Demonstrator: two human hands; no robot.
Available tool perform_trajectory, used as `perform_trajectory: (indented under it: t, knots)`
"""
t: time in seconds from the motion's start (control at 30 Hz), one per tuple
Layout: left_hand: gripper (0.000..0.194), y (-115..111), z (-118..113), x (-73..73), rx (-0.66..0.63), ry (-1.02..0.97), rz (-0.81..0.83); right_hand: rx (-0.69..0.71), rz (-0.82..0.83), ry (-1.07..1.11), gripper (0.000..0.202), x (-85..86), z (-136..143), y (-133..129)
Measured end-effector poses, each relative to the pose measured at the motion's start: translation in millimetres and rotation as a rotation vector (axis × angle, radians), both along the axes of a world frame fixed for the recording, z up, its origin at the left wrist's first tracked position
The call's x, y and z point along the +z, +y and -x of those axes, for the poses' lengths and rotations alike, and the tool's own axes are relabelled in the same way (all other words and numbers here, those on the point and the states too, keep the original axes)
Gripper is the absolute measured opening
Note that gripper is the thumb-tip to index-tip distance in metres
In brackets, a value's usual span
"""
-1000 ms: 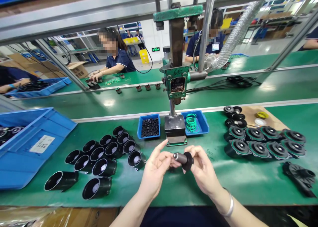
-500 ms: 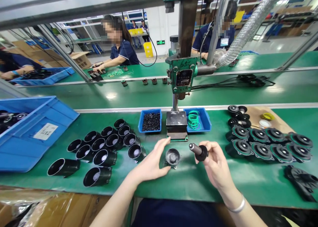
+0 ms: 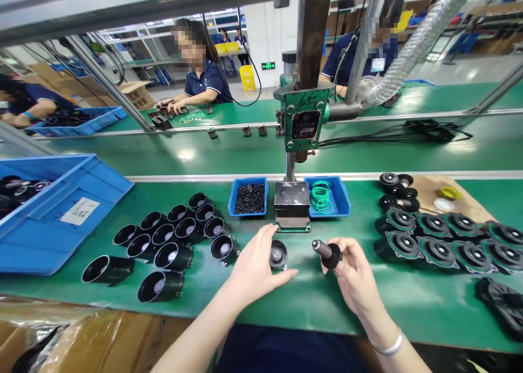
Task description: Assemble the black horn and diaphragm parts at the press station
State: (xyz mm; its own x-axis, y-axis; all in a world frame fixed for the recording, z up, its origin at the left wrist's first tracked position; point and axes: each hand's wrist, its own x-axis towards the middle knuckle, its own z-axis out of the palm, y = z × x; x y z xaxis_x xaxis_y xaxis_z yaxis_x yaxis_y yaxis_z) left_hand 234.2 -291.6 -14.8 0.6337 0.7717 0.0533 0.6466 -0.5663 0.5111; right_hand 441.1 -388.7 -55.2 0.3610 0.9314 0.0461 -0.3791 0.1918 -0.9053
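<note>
My left hand [image 3: 259, 264] reaches over the left side of a small round black housing [image 3: 279, 255], its fingers and thumb spread apart. This housing stands on the green bench in front of the press, its cupped side facing up. Whether the palm touches it is hidden. To the right, my right hand [image 3: 356, 272] grips a black rotor-like part [image 3: 330, 254] by its round disc. The part's metal-tipped shaft points up and to the left, above the bench. Several black cylindrical cups [image 3: 163, 286] lie left of my left hand.
A bench press [image 3: 292, 199] stands at centre, between a blue bin of small black rings [image 3: 249, 199] and a blue bin of green rings [image 3: 321, 197]. Several housings with green rims [image 3: 433, 253] sit right. A large blue crate [image 3: 53, 226] is left. Co-workers sit across the line.
My left hand has moved further over the small housing, its thumb now stretched out to the right. My right hand still holds the rotor-like part in nearly the same place. The view has shifted slightly.
</note>
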Motion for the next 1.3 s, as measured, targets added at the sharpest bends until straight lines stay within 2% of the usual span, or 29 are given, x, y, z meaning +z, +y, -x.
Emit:
perform_trajectory:
  t: [0.1, 0.17, 0.2, 0.27, 0.4, 0.43, 0.5, 0.57, 0.67, 0.73, 0.8, 0.9, 1.0, 1.07, 1.13, 1.23, 1.3]
  knots:
    - [0.057, -10.0, -22.5, -0.7, 0.196, 0.213, -0.121, 0.022, 0.022, 0.026, 0.028, -1.2, 3.6, -0.6]
    - [0.038, -10.0, -30.0, -0.8, 0.238, 0.305, -0.065, 0.032, 0.021, 0.039, 0.028, -1.9, 5.0, -3.2]
    - [0.032, -7.9, -29.9, -0.3, 0.242, 0.277, -0.008, 0.037, 0.018, 0.045, 0.028, -2.3, 5.5, -5.0]
    - [0.029, -1.7, -23.4, 0.9, 0.226, 0.059, 0.176, 0.058, 0.007, 0.061, 0.028, -3.2, 6.9, -9.2]
    - [0.037, 4.1, -5.5, 0.2, 0.173, -0.522, 0.742, 0.144, 0.003, 0.112, 0.026, -4.7, 14.8, -14.2]
    - [0.039, 2.9, -3.0, -0.1, 0.170, -0.608, 0.833, 0.159, 0.007, 0.122, 0.027, -4.7, 17.5, -14.2]
    - [0.039, -1.5, -1.0, 0.2, 0.163, -0.694, 0.911, 0.173, 0.016, 0.129, 0.029, -4.3, 22.7, -13.1]
    - [0.037, -6.6, -1.9, 1.3, 0.141, -0.678, 0.855, 0.178, 0.036, 0.103, 0.031, -4.0, 27.5, -10.9]
    - [0.030, -13.0, -6.3, -0.9, 0.052, -0.521, 0.613, 0.216, 0.078, 0.002, 0.028, -4.4, 33.9, -5.3]
    - [0.026, -16.6, -10.3, -7.1, 0.012, -0.460, 0.483, 0.226, 0.090, -0.070, 0.026, -3.0, 35.6, 0.2]
    - [0.026, -18.5, -13.9, -15.3, 0.005, -0.475, 0.426, 0.213, 0.083, -0.165, 0.024, 4.0, 32.2, 6.3]
    - [0.031, -13.9, -16.9, -23.9, -0.033, -0.590, 0.381, 0.208, 0.030, -0.501, 0.023, 30.5, 16.8, 13.5]
    - [0.042, 1.3, -18.0, -24.7, -0.145, -0.681, 0.416, 0.246, -0.071, -1.010, 0.024, 64.8, 0.7, 18.5]
    - [0.054, 13.0, -18.8, -24.9, -0.233, -0.603, 0.492, 0.304, -0.119, -1.353, 0.020, 79.5, -3.4, 23.7]
    - [0.066, 20.6, -20.3, -28.9, -0.272, -0.492, 0.524, 0.387, -0.134, -1.635, 0.016, 84.8, -2.4, 31.7]
    - [0.071, 21.1, -22.8, -41.9, -0.225, -0.440, 0.478, 0.524, -0.124, -1.803, 0.020, 87.5, 1.8, 47.6]
    - [0.069, 16.6, -24.3, -51.2, -0.186, -0.438, 0.456, 0.482, -0.143, -1.785, 0.028, 91.9, 5.6, 59.0]
